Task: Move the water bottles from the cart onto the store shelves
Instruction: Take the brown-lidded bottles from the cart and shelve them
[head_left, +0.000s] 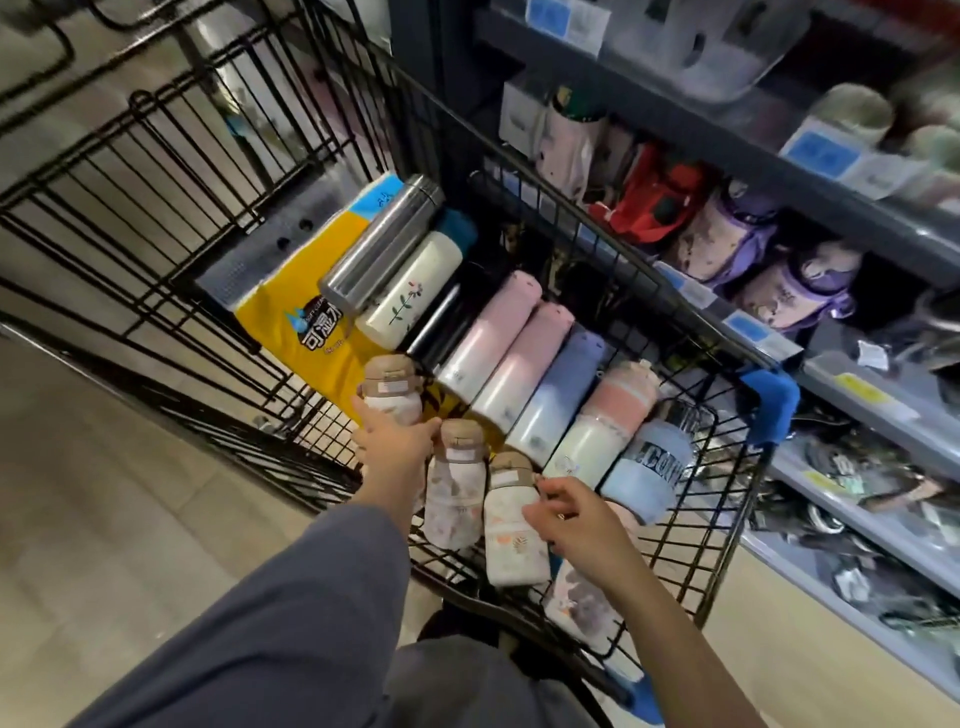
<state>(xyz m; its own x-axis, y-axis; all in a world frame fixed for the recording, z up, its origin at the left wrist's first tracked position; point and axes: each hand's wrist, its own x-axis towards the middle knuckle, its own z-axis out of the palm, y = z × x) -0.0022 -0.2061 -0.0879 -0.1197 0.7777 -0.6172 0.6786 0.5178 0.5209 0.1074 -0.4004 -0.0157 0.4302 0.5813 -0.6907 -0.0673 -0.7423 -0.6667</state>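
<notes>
Bottles fill the black wire cart (691, 525), lying side by side on its near end, and none of this load has reached the shelves (857, 249) on the right yet. The left hand (395, 441) wraps its fingers around the body of a small tan-capped bottle (388, 396) at the cart's left edge, just above the yellow package (291, 322). The right hand (576, 525) rests with loosely bent fingers on another tan-capped patterned bottle (511, 525); whether it has closed on it I cannot tell.

To do the lift well, I would take each bottle round its middle rather than by the cap (these lids look like flip tops and may pop open), and raise it straight up so it clears the third patterned bottle (453, 493) lying between the hands. The pink, lilac and pale blue flasks (511, 358) further in lie touching, so dragging sideways could roll them. The purple bottles (737, 244) already shelved suggest where like goods belong.
</notes>
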